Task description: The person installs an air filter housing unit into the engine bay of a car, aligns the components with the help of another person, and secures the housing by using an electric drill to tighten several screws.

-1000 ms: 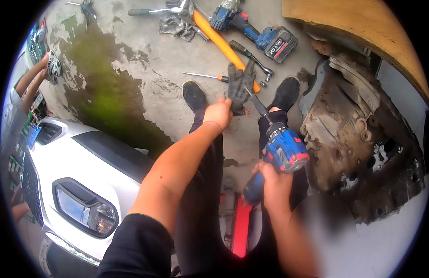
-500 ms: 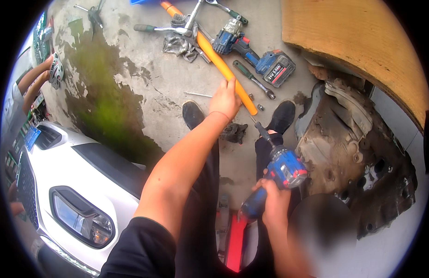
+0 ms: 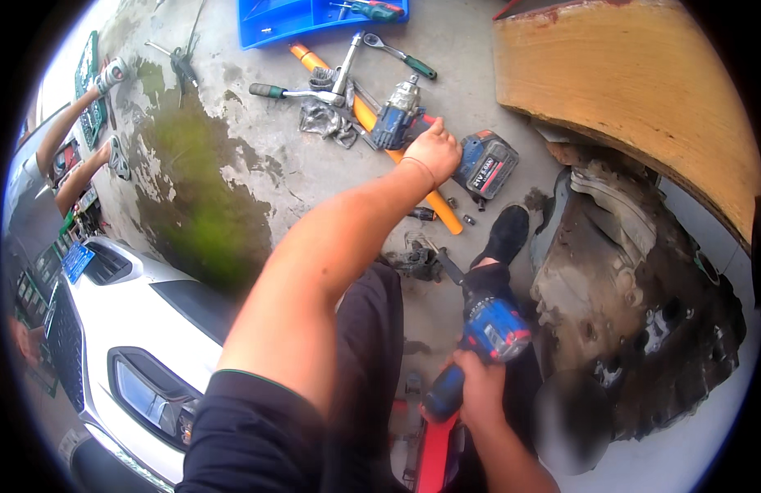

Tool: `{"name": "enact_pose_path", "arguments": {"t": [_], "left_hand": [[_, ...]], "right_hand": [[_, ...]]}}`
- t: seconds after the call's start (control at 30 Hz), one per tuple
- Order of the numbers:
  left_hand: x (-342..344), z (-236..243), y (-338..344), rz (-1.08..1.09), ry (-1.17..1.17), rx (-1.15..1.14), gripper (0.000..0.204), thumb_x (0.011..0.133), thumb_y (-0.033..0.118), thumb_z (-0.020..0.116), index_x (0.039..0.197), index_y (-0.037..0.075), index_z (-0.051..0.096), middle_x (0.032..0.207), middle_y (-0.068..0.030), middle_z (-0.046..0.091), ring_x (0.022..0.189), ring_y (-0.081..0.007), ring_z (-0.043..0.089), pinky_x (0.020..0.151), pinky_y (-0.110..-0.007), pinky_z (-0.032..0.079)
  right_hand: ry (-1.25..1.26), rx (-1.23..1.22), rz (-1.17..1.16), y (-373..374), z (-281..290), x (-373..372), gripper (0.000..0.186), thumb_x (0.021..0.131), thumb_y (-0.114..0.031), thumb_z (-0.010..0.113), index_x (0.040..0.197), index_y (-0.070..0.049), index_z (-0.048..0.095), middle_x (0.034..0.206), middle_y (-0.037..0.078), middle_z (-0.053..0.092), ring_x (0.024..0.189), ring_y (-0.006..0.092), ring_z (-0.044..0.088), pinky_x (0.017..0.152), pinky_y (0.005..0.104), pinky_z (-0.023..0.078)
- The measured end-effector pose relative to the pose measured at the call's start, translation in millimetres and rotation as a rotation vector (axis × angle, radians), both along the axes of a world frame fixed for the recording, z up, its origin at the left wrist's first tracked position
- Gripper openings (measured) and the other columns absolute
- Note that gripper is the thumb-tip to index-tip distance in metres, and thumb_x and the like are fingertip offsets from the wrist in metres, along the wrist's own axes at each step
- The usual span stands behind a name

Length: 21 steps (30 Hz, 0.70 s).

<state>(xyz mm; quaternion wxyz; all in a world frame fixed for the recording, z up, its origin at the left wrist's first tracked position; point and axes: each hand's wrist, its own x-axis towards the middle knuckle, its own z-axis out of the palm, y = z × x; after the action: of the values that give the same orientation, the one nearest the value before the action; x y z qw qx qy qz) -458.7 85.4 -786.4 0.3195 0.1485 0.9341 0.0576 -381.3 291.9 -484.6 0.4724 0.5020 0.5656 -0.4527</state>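
Note:
My left hand [image 3: 434, 154] is closed around the handle of a blue and grey cordless impact wrench [image 3: 394, 120] lying on the ground, its battery [image 3: 489, 167] showing beyond my fingers. Under the wrench and my wrist runs a long orange bar [image 3: 444, 212]. Nearer to me, my right hand [image 3: 480, 384] grips a blue and red cordless drill [image 3: 494, 327], with a long dark bit pointing forward and left. Two small sockets [image 3: 469, 220] lie beside the orange bar's near end.
Ahead are a ratchet [image 3: 401, 56], a green-handled bar [image 3: 294, 93], grey gloves [image 3: 324, 122] and a blue tray [image 3: 323, 20]. A white car front [image 3: 142, 329] stands left, a dirty metal housing [image 3: 635, 304] right, below a wooden board [image 3: 618, 90]. Another person's legs [image 3: 76, 177] show far left.
My left hand has gone from the orange bar to the impact wrench's handle and closed on it. The view has shifted, bringing in more of the blue tray. My right hand still holds the drill.

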Motion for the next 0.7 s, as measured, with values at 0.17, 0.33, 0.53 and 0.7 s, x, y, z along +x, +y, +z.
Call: {"name": "enact_pose_path", "arguments": {"t": [0.17, 0.33, 0.53, 0.7], "left_hand": [[75.1, 68.1, -32.0, -0.028, 0.021, 0.014, 0.029, 0.088, 0.017, 0.056, 0.112, 0.004, 0.064, 0.103, -0.0107, 0.067, 0.111, -0.0254, 0.063, 0.119, -0.045, 0.028], [107.8, 78.1, -52.2, -0.067, -0.191, -0.059, 0.025, 0.088, 0.016, 0.054, 0.106, 0.007, 0.068, 0.1, -0.01, 0.069, 0.104, -0.0244, 0.066, 0.116, -0.045, 0.03], [46.7, 46.3, -25.7, 0.028, -0.122, -0.056, 0.028, 0.092, 0.019, 0.054, 0.112, 0.006, 0.07, 0.109, -0.0109, 0.071, 0.109, -0.0252, 0.066, 0.115, -0.043, 0.031], [-13.9, -11.4, 18.2, 0.152, -0.171, -0.047, 0.03, 0.094, 0.02, 0.05, 0.111, 0.007, 0.072, 0.113, -0.0103, 0.071, 0.113, -0.0249, 0.064, 0.115, -0.045, 0.032]], "right_hand": [[-0.063, -0.056, 0.102, 7.3, -0.5, 20.8, 0.026, 0.08, -0.003, 0.061, 0.106, 0.001, 0.059, 0.084, 0.009, 0.062, 0.068, 0.0213, 0.064, 0.066, 0.033, 0.051], [-0.08, -0.137, 0.131, -7.8, 9.1, 25.9, 0.022, 0.076, -0.001, 0.062, 0.097, 0.002, 0.061, 0.08, 0.008, 0.064, 0.069, 0.0194, 0.064, 0.066, 0.0326, 0.051], [-0.054, -0.097, 0.12, -3.7, 4.4, 28.8, 0.016, 0.076, 0.0, 0.062, 0.091, 0.003, 0.06, 0.076, 0.01, 0.063, 0.064, 0.0213, 0.064, 0.063, 0.0335, 0.052], [-0.036, -0.033, 0.137, -5.8, -1.4, 19.4, 0.024, 0.077, -0.006, 0.064, 0.098, 0.003, 0.058, 0.078, 0.011, 0.061, 0.063, 0.0233, 0.063, 0.06, 0.0361, 0.052]]}}
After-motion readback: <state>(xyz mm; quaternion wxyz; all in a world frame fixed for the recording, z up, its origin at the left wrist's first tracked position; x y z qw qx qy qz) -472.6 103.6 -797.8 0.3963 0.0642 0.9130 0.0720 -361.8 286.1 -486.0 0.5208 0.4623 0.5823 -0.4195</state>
